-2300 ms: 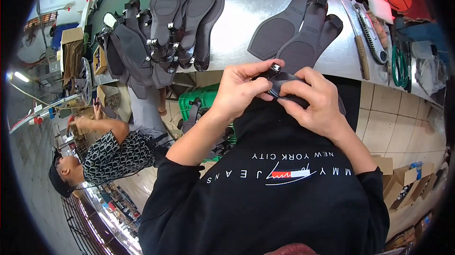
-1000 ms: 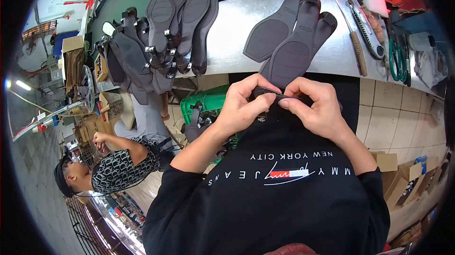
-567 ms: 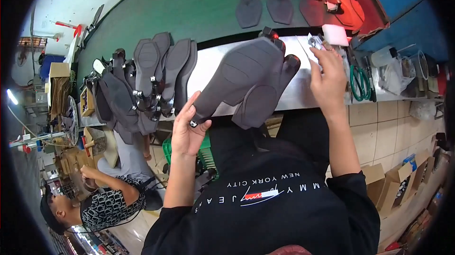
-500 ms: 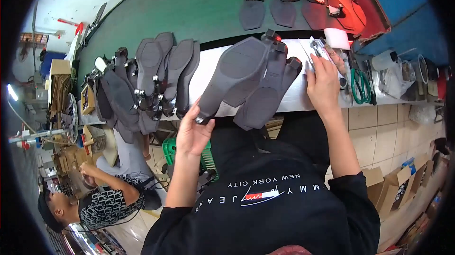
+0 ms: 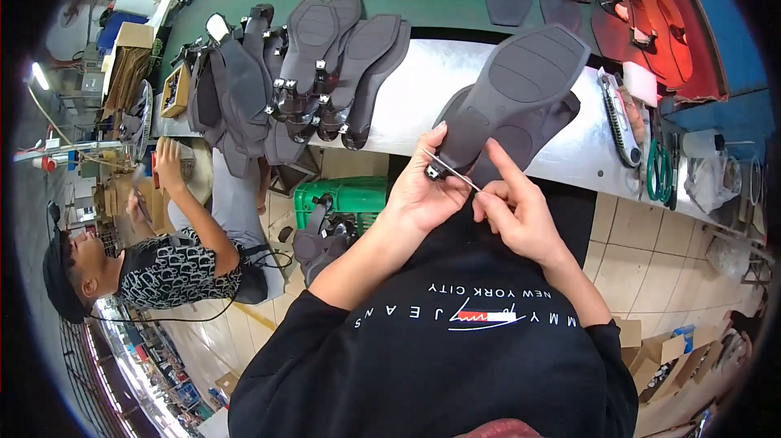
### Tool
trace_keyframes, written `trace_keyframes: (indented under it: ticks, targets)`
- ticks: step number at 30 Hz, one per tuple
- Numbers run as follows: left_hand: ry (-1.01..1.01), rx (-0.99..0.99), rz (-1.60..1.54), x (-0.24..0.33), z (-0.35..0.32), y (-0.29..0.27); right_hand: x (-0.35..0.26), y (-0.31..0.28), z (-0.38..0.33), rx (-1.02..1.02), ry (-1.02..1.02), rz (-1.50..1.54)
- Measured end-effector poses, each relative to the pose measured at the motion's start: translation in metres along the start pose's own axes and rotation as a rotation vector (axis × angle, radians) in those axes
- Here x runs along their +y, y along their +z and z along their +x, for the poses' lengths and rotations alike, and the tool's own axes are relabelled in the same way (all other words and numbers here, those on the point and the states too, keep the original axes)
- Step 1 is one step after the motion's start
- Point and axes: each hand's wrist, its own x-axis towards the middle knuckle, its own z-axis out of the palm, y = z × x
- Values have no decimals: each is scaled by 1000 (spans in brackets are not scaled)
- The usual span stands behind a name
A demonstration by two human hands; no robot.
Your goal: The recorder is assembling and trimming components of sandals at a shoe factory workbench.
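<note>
The left hand (image 5: 419,194), partly curled, grips a grey sandal (image 5: 525,72) by its heel. Beside it, the right hand (image 5: 522,217) pinches a slim tool (image 5: 453,171).

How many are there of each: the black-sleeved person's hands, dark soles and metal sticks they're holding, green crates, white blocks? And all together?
Bare left hand and right hand: 2
Held dark grey shoe sole: 1
Held thin metal tool: 1
Green plastic crate: 1
White rectangular block: 1
Total: 6
</note>
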Motion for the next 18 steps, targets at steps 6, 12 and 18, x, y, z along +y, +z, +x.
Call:
trace_keyframes:
  ticks: [6, 12, 18]
  targets:
    - [-8, 138, -19, -13, 1, 4, 36, 4, 4, 178, -303, -205]
    - [52, 114, 60, -20, -5, 10, 28, -5, -1, 115, -230, -46]
    - [681, 133, 558, -28, -1, 14, 21, 2, -3, -129, 221, 386]
